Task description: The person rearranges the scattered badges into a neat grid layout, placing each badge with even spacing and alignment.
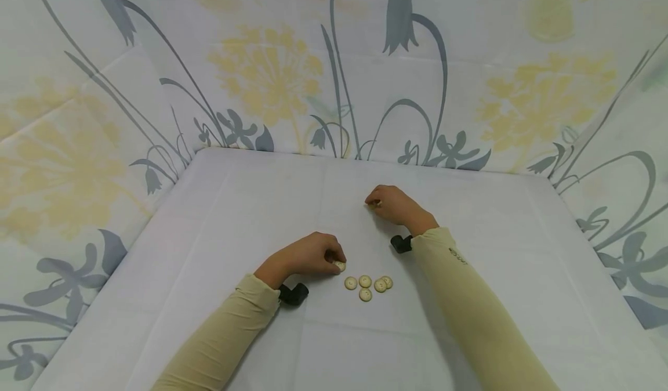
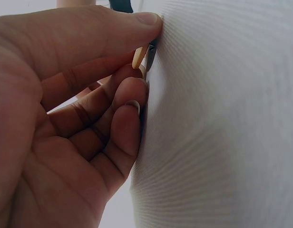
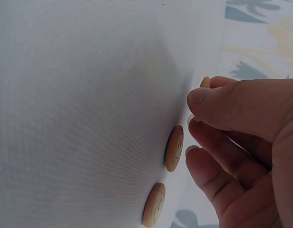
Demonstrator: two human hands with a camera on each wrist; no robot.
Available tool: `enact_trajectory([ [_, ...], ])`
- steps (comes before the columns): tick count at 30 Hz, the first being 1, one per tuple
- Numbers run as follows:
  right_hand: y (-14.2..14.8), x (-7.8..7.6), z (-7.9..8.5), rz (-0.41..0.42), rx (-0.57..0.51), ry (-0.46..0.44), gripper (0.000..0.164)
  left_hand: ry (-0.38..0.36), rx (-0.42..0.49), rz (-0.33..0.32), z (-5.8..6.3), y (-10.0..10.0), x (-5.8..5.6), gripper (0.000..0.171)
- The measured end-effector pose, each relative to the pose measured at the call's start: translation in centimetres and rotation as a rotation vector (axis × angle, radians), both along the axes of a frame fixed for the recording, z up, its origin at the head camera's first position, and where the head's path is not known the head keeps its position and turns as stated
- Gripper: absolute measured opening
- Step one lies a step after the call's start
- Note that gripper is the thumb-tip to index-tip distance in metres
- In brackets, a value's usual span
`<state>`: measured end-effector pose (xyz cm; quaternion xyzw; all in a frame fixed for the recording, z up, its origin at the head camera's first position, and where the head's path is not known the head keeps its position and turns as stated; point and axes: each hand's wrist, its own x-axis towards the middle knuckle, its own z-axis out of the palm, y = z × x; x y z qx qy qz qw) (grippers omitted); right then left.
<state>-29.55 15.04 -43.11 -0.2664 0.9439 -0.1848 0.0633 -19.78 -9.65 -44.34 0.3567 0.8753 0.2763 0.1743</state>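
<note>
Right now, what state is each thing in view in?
Left hand: curled, pinching
Left-hand button: pinched, partly hidden
Right hand: curled, pinching
Right-hand button: pinched, partly hidden
Three loose buttons: lying flat
Button pair: overlapping
White cloth: spread, creased
Sleeves: covering forearms

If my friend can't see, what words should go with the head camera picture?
A person's left hand pinches a round, pale button beside five loose buttons on a white surface, while the right hand pinches another button farther away. Grey and yellow flowers decorate the fabric behind.
</note>
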Motion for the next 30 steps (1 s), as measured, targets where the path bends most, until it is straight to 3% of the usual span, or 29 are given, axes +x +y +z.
enact_trajectory([
  [11,0.0,-0.31,-0.46,0.027,0.0,0.049,0.022,0.023,0.016,-0.01,-0.25,-0.11,-0.03,0.016],
  [30,-0.22,-0.75,-0.4,-0.026,0.011,-0.014,0.022,-0.003,0.009,0.012,-0.33,-0.05,-0.03,0.015],
])
